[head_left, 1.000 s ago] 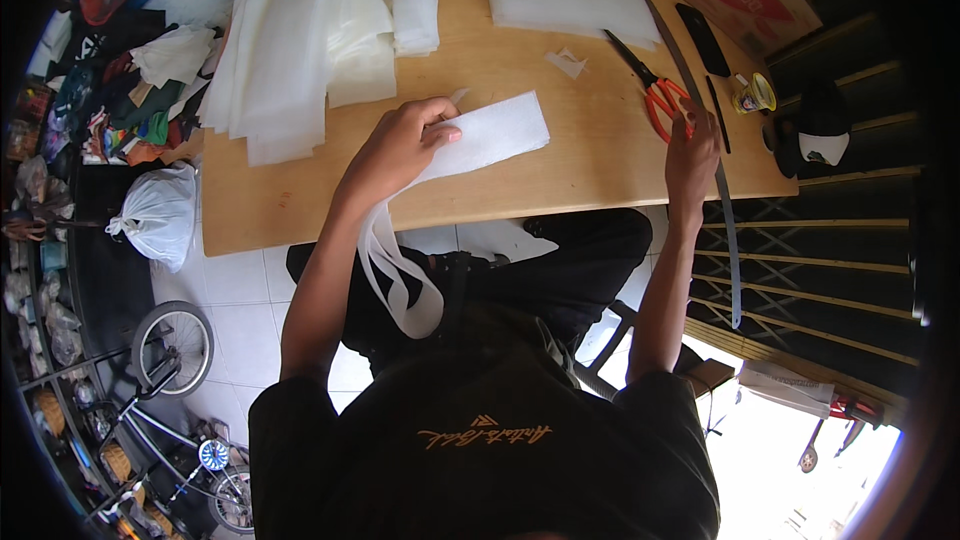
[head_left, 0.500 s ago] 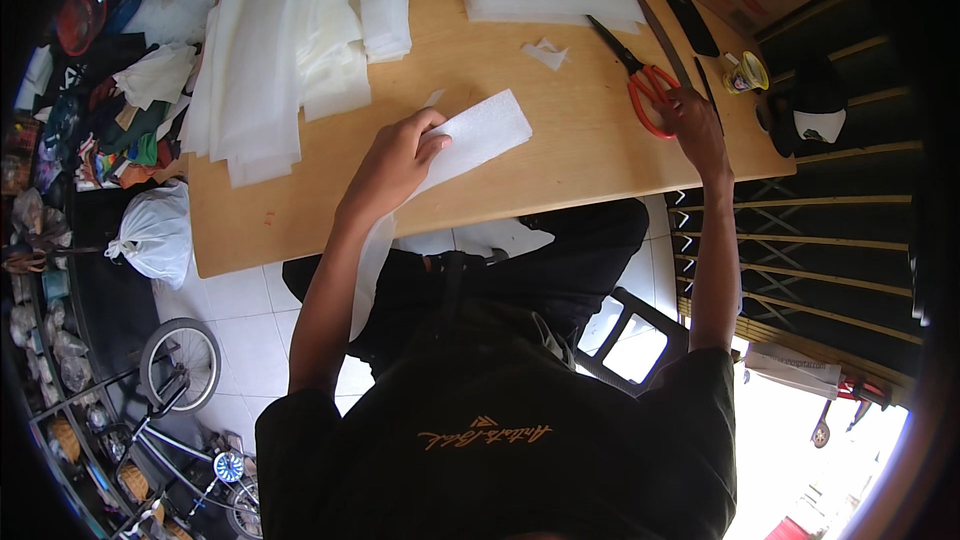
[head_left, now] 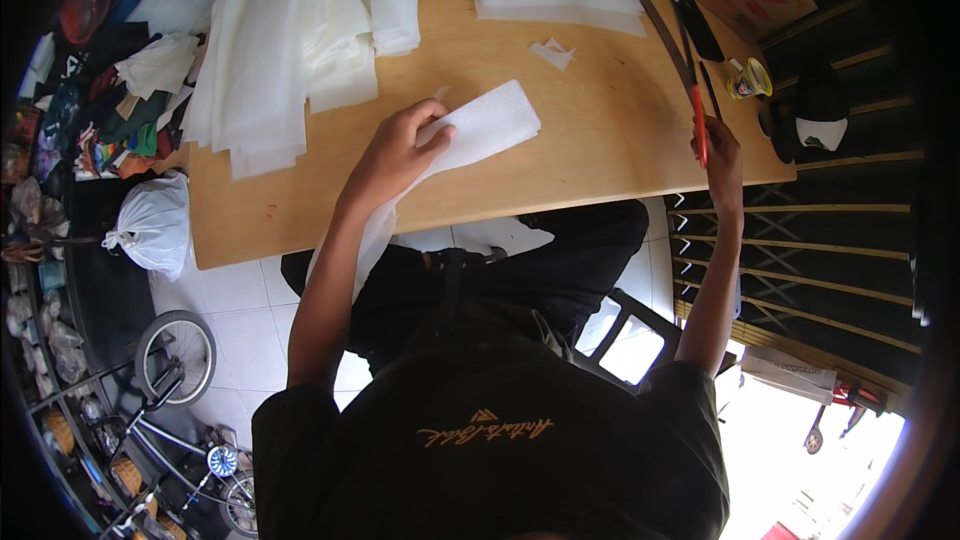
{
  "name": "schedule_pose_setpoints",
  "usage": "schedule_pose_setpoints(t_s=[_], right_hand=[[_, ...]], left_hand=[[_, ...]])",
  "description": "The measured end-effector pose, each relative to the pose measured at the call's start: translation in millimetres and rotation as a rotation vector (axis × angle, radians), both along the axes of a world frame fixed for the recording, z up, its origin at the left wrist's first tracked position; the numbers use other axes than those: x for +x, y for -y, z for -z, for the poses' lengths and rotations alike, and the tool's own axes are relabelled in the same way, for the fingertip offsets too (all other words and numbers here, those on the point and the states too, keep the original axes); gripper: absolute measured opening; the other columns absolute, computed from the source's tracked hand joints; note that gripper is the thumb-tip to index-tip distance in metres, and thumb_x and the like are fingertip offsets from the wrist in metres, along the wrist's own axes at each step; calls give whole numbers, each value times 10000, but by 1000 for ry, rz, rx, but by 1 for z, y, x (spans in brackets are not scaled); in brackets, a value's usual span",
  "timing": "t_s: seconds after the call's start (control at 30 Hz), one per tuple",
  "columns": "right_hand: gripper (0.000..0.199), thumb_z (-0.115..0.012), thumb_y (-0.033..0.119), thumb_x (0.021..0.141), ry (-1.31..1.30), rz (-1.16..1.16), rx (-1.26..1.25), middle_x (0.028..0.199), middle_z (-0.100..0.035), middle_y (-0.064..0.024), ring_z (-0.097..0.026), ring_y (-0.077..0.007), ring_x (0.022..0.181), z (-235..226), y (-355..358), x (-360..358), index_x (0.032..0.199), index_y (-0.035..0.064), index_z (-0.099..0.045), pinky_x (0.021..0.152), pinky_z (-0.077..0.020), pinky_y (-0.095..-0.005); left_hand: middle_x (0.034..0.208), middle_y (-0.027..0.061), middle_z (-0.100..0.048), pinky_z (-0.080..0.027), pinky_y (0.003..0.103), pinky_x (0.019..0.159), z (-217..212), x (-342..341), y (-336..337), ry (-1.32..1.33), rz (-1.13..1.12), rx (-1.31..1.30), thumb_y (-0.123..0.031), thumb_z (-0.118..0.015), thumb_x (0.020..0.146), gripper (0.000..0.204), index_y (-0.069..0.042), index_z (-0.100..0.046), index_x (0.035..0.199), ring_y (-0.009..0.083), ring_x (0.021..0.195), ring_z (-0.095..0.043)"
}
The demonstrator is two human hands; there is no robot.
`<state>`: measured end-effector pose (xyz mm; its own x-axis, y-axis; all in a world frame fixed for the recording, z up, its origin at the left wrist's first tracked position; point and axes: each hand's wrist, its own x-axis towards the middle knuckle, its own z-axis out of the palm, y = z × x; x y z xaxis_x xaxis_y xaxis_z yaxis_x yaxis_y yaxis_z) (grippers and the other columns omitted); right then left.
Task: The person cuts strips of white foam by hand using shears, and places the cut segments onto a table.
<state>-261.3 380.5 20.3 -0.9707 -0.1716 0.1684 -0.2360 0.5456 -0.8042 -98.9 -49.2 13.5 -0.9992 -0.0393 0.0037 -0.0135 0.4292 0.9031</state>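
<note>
— What was seen on the table, largest first?

— A stack of white sheets was laid at the table's far left corner. A white strip was spread at the table's middle, its tail hung over the near edge.

— How was the strip held?

— It was pinned to the table by the left hand. The fingers were only slightly bent and pressed down on it, with nothing gripped.

— And the scissors?

— They were held at the table's right edge by the right hand. The fingers were curled shut on the red handles. Whether the blades were parted could not be told.

— Which step was judged to be in hand?

— The tool had been picked up and the strip steadied; no cut had been begun.

— What was called for next?

— The scissors would have to be brought across the table to the strip, the blades opened, and the strip kept flat.
</note>
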Motion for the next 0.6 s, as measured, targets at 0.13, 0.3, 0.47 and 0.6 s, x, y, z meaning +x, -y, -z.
schedule_pose_setpoints(t_s=[0.13, 0.3, 0.47, 0.6], right_hand=[[227, -662, 200, 949, 145, 48, -73, 767, -542, 35, -448, -33, 610, -25, 13, 42, 1047, 5, -600, 550, -352, -192], [266, -715, 173, 897, 266, -107, -267, 725, -575, -23, -525, -79, 587, -27, 37, 96, 1032, -14, -583, 538, -403, -215], [445, -788, 158, 829, 416, -274, -687, 706, -600, -80, -571, -127, 543, -15, 73, 176, 1119, -32, -509, 489, -455, -251], [927, -844, 693, 586, 506, -410, -646, 658, -484, 26, -466, -51, 544, -6, 90, 210, 1084, -15, -514, 490, -356, -179]], left_hand=[[892, 144, -664, -475, 338, 795, -4, 0, 0, 46, 6, 25, -186, -609, 946, 223, 28, -595, 1008, 217, 837, -620], [865, 111, -652, -467, 315, 778, -4, 2, 1, -59, -6, 55, -178, -610, 942, 209, 25, -594, 993, 160, 798, -580], [860, 66, -653, -460, 282, 764, -28, 14, -4, -11, -48, 195, -165, -616, 937, 191, 19, -602, 989, 107, 788, -554], [863, 57, -653, -458, 273, 760, -39, 21, 0, -28, -64, 228, -161, -615, 938, 188, 18, -603, 996, 97, 793, -551]])
